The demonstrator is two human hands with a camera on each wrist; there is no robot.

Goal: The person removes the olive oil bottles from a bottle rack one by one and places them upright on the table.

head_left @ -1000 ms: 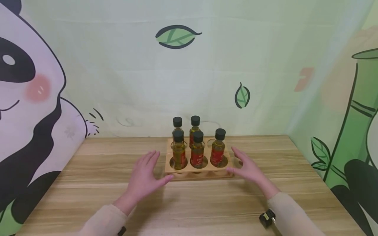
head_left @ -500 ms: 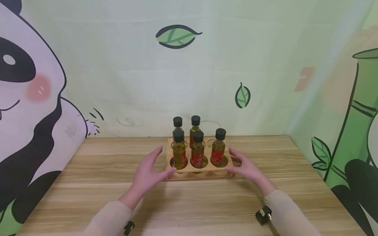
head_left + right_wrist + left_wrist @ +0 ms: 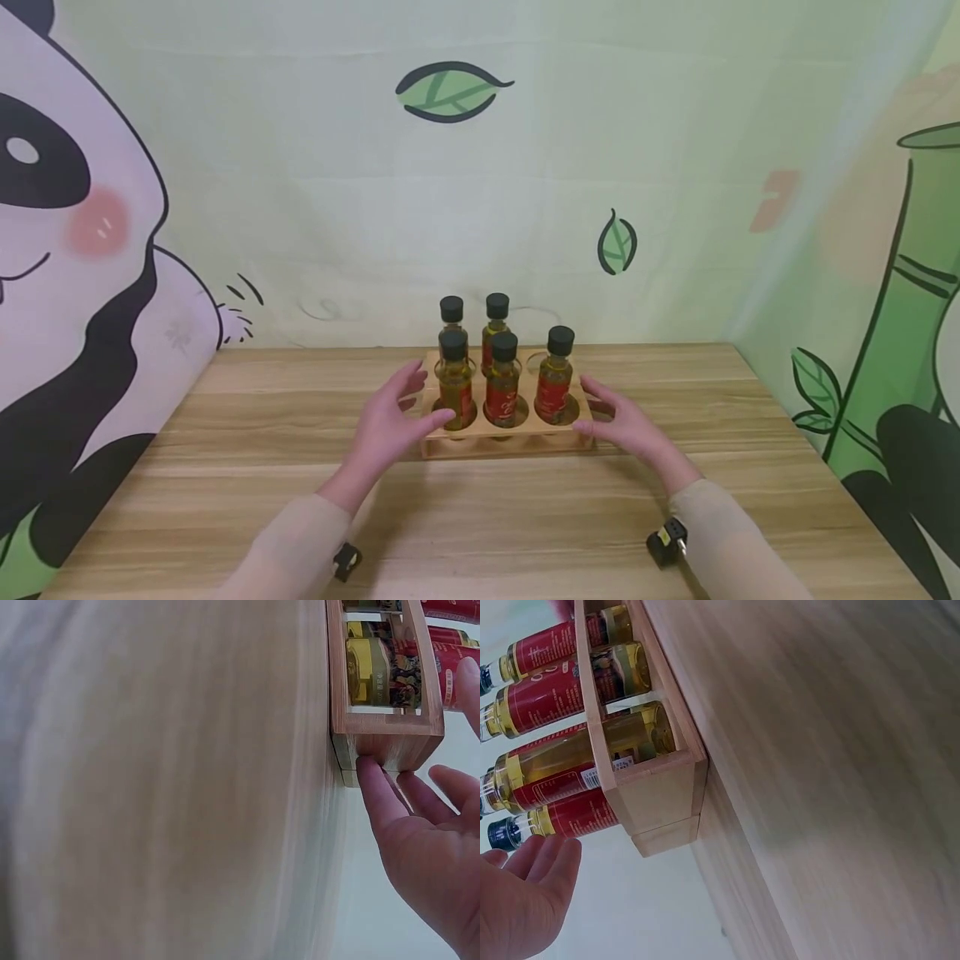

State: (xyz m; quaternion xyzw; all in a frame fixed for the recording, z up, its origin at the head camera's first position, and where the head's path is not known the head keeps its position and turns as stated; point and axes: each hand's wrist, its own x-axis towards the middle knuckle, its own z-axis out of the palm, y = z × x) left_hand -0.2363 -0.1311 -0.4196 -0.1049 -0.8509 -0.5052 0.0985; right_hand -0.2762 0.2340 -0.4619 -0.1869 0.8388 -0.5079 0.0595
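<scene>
Rack (image 3: 527,383): wooden, round-holed top; seated on the wood-grain table (image 3: 480,525), flanked by both hands.
Front row: front-left bottle (image 3: 455,392), front-middle bottle (image 3: 502,392) and front-right bottle (image 3: 553,387) held in the rack's front holes; black caps, red labels, yellowish contents.
Back row: back-left bottle (image 3: 452,312) and back-middle bottle (image 3: 495,325) seated in the rack's back holes, partly hidden by the front row.
Left hand (image 3: 386,421): placed just off the rack's left end; fingers spread and slightly bent, thumb stretched toward the rack's front-left corner; nothing gripped. Thumb contact can't be told.
Right hand (image 3: 622,421): placed at the rack's right end; fingers extended, end panel (image 3: 386,750) touched by fingertips, thumb held wide apart toward the rack's front; rack touched, not gripped.
Sleeves: left sleeve (image 3: 296,542) and right sleeve (image 3: 731,533), both pale, seen in front of the rack.
Backdrop (image 3: 337,208): hung behind the rack; panda (image 3: 60,208) printed left of it, bamboo (image 3: 911,250) right, leaf (image 3: 450,92) above.
</scene>
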